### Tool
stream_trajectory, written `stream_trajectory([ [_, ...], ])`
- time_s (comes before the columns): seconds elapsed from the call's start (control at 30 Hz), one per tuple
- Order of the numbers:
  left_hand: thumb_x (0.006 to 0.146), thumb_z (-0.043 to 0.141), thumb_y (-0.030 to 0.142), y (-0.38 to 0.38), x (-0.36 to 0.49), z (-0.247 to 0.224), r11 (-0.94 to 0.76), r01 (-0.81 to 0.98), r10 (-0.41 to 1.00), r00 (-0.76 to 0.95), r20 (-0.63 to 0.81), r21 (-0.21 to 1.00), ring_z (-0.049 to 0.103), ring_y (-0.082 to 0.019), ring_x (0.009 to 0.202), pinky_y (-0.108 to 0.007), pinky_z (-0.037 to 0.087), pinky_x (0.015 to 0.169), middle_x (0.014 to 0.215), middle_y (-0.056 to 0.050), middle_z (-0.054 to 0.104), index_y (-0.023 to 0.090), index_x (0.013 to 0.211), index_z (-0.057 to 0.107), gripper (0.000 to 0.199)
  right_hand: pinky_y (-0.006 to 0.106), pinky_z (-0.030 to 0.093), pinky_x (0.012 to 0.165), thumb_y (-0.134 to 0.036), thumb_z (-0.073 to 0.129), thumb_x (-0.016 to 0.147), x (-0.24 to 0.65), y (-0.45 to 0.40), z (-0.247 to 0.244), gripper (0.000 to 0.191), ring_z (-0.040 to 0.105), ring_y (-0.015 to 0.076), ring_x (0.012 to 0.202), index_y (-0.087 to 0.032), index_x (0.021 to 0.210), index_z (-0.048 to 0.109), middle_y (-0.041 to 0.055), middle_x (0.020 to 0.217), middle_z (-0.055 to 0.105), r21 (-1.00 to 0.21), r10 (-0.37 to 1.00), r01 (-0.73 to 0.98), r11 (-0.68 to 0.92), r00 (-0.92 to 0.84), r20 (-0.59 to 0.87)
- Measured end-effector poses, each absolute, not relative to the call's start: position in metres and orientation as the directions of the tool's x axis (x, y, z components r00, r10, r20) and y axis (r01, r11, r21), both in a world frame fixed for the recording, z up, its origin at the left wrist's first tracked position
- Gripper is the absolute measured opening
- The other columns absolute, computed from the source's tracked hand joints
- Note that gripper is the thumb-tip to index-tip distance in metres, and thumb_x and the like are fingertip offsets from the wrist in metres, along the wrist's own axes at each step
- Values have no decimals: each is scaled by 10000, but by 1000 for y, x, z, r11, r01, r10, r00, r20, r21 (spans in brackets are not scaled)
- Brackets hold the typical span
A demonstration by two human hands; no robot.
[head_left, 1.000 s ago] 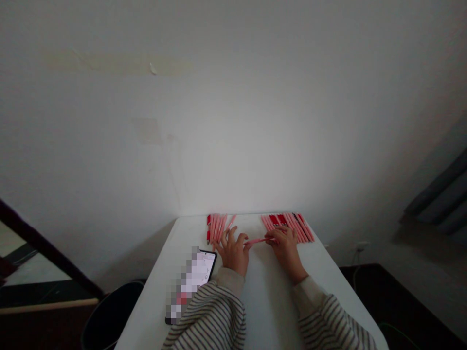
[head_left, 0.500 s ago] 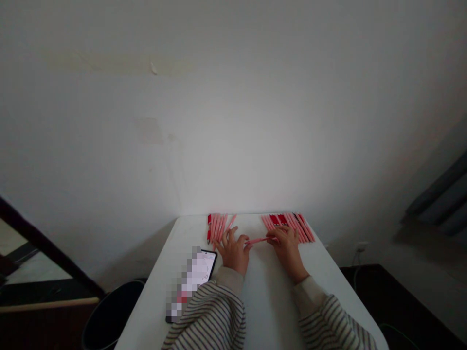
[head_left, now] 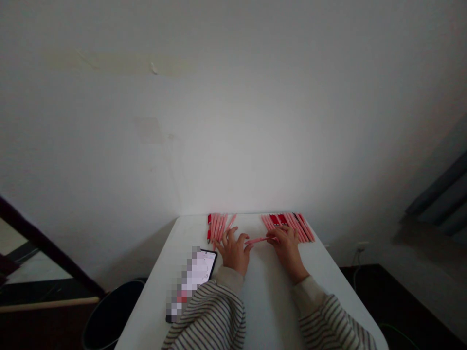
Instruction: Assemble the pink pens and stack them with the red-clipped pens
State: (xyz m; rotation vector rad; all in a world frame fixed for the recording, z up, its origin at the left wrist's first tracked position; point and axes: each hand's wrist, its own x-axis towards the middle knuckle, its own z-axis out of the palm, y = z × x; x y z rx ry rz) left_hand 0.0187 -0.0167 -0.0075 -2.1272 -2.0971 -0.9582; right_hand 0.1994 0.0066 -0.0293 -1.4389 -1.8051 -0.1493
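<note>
Between my two hands a thin pink pen (head_left: 257,240) lies nearly level above the white table. My right hand (head_left: 285,247) pinches its right end. The fingers of my left hand (head_left: 235,252) are bent and partly spread, with thumb and index finger close around the pen's left end. Several pink pens and a red one form a row (head_left: 218,226) beyond my left hand, one of them slanted apart. A larger row of pink and red pens (head_left: 304,228) lies at the right back, partly hidden by my right hand.
A phone (head_left: 199,270) with a lit, partly blurred screen lies left of my left forearm on the white table (head_left: 268,301). The wall (head_left: 233,121) rises behind the table's back edge. A dark bin (head_left: 113,316) stands on the floor at the left.
</note>
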Motion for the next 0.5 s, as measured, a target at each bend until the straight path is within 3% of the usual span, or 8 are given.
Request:
stream_trajectory([
  [0.13,773,609,376,-17,19,-8,-97,909,910,-84,407,405,351,-254,1270,-656,103,1070,1285,-4,519,324,852,676,116,468,250,954,-278,576,823,199,7,-30,101,494,245,1025,-283,868,667,35,941,674,-374,764,864,338,-19,645],
  [0.5,858,457,376,-17,18,-4,-60,910,906,-123,406,410,392,-252,1229,-648,154,1067,1258,-21,538,271,784,687,264,452,272,934,-281,570,828,202,9,-30,108,469,242,1036,-265,873,666,45,984,653,-412,746,858,307,52,664],
])
